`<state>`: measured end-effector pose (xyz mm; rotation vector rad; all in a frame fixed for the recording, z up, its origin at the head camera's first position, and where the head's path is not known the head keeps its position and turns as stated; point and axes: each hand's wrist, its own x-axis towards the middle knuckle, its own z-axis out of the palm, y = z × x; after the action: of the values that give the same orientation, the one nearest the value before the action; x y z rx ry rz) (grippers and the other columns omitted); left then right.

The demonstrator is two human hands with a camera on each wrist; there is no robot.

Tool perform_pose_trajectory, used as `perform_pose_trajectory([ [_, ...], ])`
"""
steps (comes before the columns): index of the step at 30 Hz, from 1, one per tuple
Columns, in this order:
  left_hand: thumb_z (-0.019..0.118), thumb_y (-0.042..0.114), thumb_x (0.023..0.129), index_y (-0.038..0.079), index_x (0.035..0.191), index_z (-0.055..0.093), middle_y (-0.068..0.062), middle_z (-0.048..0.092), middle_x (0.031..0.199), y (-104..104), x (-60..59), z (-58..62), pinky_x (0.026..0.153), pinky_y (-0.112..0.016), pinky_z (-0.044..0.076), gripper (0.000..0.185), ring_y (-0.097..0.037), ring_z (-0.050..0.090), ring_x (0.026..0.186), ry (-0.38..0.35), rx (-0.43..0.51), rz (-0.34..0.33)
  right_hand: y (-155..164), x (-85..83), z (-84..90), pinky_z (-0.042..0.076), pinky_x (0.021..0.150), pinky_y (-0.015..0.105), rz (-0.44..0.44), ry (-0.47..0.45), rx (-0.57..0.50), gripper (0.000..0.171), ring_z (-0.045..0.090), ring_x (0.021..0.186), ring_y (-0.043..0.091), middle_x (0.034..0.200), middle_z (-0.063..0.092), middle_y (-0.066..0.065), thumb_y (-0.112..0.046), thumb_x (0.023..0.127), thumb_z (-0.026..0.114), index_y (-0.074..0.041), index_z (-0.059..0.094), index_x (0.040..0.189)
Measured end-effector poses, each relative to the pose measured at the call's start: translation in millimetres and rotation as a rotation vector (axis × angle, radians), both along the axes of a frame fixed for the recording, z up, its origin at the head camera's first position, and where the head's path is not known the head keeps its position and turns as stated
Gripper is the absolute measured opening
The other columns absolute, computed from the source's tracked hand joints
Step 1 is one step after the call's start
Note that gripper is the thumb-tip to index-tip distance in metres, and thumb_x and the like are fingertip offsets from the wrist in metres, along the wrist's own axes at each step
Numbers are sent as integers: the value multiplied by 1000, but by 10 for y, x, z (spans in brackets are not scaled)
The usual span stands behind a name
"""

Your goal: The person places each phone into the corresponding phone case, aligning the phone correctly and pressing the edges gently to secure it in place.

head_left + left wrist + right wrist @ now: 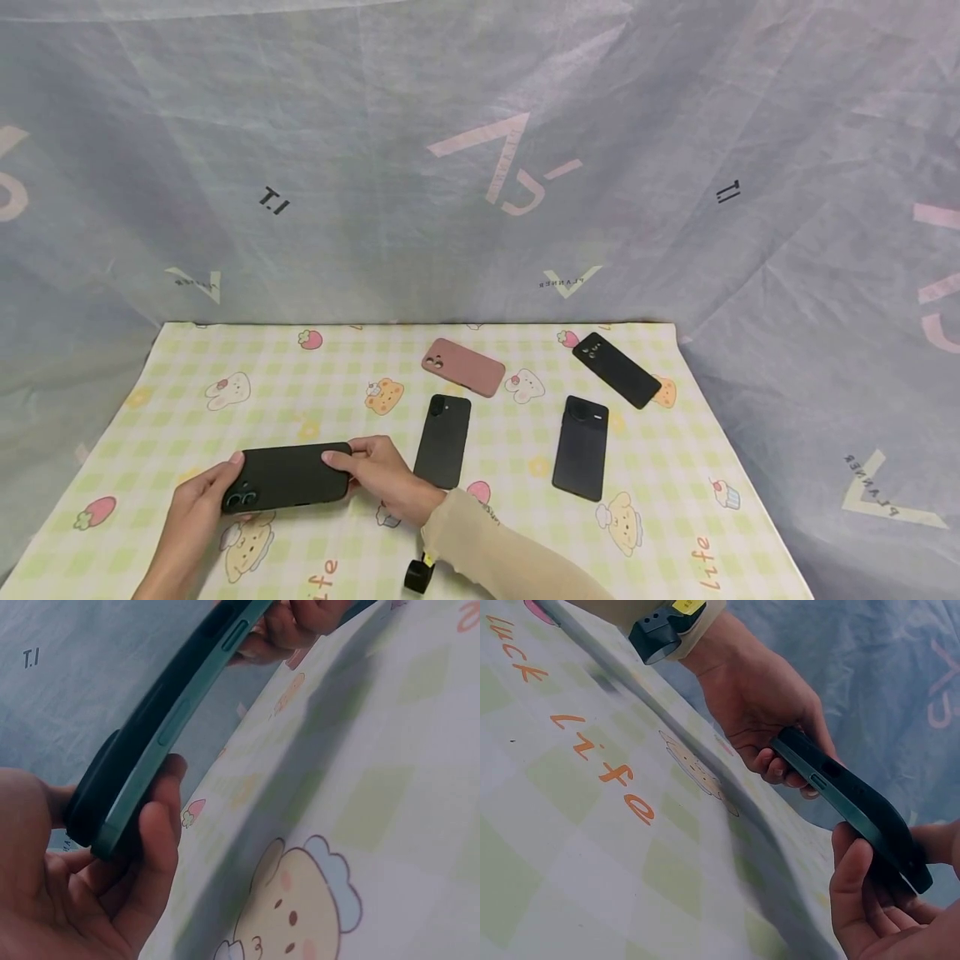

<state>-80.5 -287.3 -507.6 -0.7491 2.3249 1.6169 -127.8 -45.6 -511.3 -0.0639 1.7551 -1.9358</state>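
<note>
A dark green phone (288, 477) in a matching case is held lengthwise just above the checked tablecloth (187, 358), back side up. My left hand (198, 500) grips its camera end, and my right hand (382, 475) pinches the opposite end with thumb on top. The left wrist view shows the phone's edge (172, 712) with side buttons, with my left hand's fingers (154, 847) curled round the end that has the camera bump. Seen from the right wrist, the phone (855, 802) hangs tilted over the cloth with a hand at each end.
Several other phones lie on the cloth: a pink one (463, 367) at the back, a black one (442, 440) just right of my right hand, and two more black ones (580, 446) (617, 370) further right. Grey fabric (480, 167) hangs behind the table.
</note>
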Motion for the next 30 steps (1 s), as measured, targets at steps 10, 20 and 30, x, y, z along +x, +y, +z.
perform_pose_trajectory([
  [10,32,64,112,-5,166,28,-28,29,171,18,8,-1,131,-60,17,88,-43,27,158,17,3,-19,26,-14,-15,55,58,21,3,-10,-7,19,67,62,6,86,78,2,-20,102,77,-3,80,109],
  [20,30,63,113,-6,167,24,-27,24,173,-7,18,19,131,-59,14,88,-44,16,162,16,14,-46,40,-14,-32,57,60,23,6,-8,-14,21,67,63,6,91,79,4,-20,102,77,-2,79,113],
  [30,27,62,114,-7,167,22,-27,21,174,-34,12,34,132,-59,11,87,-45,10,162,22,-4,-88,34,4,-37,57,60,23,-13,9,-14,53,65,60,7,87,78,5,-20,101,78,9,62,142],
])
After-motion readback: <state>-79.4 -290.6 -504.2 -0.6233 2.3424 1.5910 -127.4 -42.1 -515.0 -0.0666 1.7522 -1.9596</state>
